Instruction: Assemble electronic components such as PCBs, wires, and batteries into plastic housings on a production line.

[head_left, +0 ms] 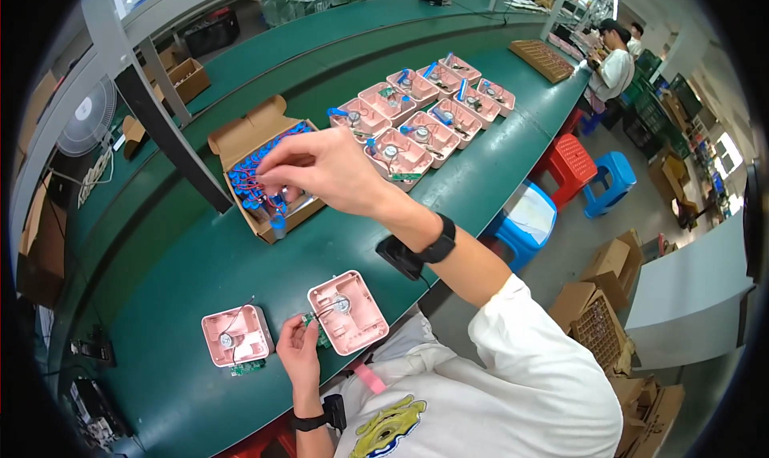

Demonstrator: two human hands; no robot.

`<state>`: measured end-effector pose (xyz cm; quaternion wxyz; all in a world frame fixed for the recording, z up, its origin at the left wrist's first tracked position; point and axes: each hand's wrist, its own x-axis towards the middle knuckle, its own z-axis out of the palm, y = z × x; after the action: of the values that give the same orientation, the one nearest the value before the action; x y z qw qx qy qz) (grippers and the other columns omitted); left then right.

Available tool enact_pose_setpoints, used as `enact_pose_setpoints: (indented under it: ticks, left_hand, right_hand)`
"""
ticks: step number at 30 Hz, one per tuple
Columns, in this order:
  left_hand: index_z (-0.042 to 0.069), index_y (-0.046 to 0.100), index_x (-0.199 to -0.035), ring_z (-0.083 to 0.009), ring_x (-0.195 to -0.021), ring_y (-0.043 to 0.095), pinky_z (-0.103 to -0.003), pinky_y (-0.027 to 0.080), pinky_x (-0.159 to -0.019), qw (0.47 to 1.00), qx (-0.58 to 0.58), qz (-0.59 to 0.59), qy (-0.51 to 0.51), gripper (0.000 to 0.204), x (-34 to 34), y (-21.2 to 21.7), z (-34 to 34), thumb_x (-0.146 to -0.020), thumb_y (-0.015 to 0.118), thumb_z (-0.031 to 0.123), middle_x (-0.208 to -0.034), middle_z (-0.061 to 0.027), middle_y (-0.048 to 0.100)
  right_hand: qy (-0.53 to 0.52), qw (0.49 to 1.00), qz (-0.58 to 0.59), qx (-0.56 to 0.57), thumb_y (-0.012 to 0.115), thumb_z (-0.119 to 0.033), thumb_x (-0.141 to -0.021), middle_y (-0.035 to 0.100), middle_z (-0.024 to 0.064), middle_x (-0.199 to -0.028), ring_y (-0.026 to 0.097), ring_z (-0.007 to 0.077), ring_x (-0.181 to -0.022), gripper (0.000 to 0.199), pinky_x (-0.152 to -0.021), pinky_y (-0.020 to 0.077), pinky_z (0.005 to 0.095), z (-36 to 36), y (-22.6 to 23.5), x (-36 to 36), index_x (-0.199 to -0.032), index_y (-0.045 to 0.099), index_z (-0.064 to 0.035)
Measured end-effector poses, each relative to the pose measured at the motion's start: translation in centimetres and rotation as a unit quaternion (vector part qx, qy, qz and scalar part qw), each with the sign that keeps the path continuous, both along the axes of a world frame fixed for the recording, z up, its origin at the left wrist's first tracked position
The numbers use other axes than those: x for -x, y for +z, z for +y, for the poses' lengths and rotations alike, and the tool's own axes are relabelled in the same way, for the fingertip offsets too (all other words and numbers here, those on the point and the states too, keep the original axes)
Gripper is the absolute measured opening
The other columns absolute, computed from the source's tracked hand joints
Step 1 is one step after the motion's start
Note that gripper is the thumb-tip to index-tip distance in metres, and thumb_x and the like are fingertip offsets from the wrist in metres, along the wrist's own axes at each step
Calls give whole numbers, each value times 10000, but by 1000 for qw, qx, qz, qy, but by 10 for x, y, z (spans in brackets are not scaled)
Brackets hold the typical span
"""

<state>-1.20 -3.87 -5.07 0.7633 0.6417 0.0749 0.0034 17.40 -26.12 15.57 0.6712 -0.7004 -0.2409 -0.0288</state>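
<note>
My right hand [328, 169] is raised over an open cardboard box [300, 216] of blue cylindrical battery cells [248, 187] with red wires. Its fingers are closed in a pinch, and one wired blue battery cell [278, 225] hangs below them across the box's near rim. The pinched wire end is hard to make out. My left hand [299, 354] is lower down, closed on the edge of a green circuit board [321, 334]. That board lies against a pink plastic housing [364, 318] with a round metal part and thin wires inside. Left of it sits another pink housing [255, 330], a green board [247, 368] at its near edge.
Several pink housings [412, 145] with blue cells stand in rows farther along the green table [448, 209]. A brown partitioned tray [542, 60] lies beyond them. Red [567, 163] and blue stools [525, 217] line the right edge. A person [615, 69] sits at the far end.
</note>
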Motion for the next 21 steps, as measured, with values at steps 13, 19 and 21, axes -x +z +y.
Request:
enact_pose_setpoints:
  ticks: [13,19,21]
  left_hand:
    - [-36,688,-1190,-81,-966,637,-228,521,-814,999,-36,-10,21,163,-8,21,-13,-1034,723,-4,-1042,-7,658]
    - [-59,690,-1175,-115,-951,657,-246,567,-810,997,-66,-38,33,165,-10,18,-16,-1017,722,-22,-1065,-57,651]
    - [-67,692,-1172,-121,-957,661,-251,570,-806,996,-69,-41,26,169,-10,18,-16,-1013,726,-19,-1060,-68,651]
  right_hand:
    - [70,939,310,-131,761,-76,-1021,816,197,-1014,740,114,-766,161,-622,543,234,-13,-81,55,-1114,719,48]
    - [52,942,319,-89,744,-52,-1027,802,226,-1128,794,200,-928,234,-712,613,268,-14,-103,64,-1224,709,69]
    - [37,951,281,-128,735,-37,-1029,788,238,-1182,807,248,-1007,279,-756,642,291,-11,-110,68,-1279,697,83]
